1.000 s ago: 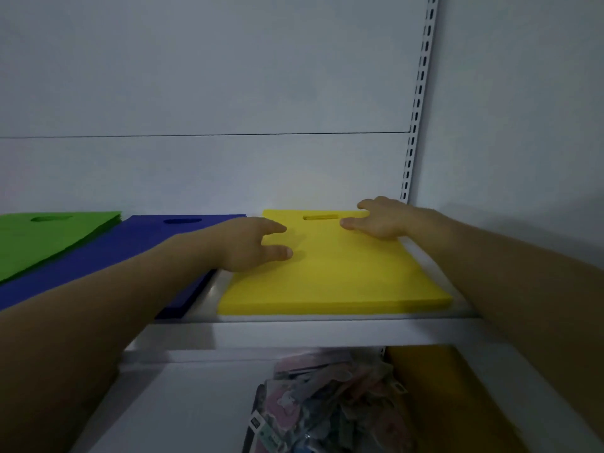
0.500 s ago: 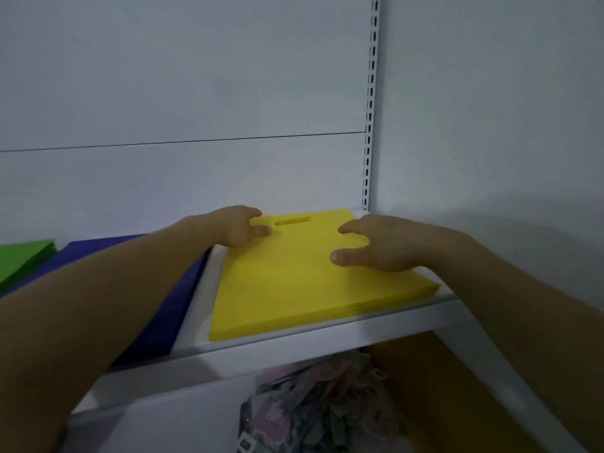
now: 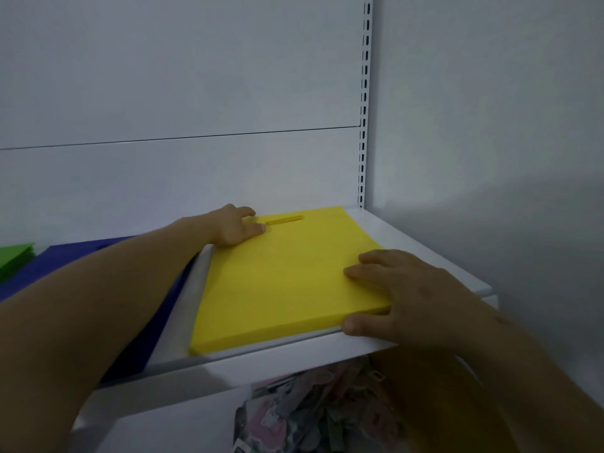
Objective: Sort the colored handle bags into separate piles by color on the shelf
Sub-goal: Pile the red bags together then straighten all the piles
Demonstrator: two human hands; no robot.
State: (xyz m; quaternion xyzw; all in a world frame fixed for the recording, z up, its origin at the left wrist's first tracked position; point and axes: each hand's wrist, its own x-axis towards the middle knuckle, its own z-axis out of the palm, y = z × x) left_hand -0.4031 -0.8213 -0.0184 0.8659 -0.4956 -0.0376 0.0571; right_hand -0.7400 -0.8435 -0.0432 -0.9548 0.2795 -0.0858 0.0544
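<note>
The yellow pile (image 3: 287,279) of handle bags lay at the right end of the shelf (image 3: 294,353), beside the blue pile (image 3: 65,259) and green pile (image 3: 14,258). The left hand (image 3: 233,228) rested, fingers loosely spread, on its far left corner. The right hand (image 3: 408,295) lay flat on the near right corner, thumb against the front edge. Likely risk: 1 uneven push could skew the stack or slide bags over the shelf lip.
</note>
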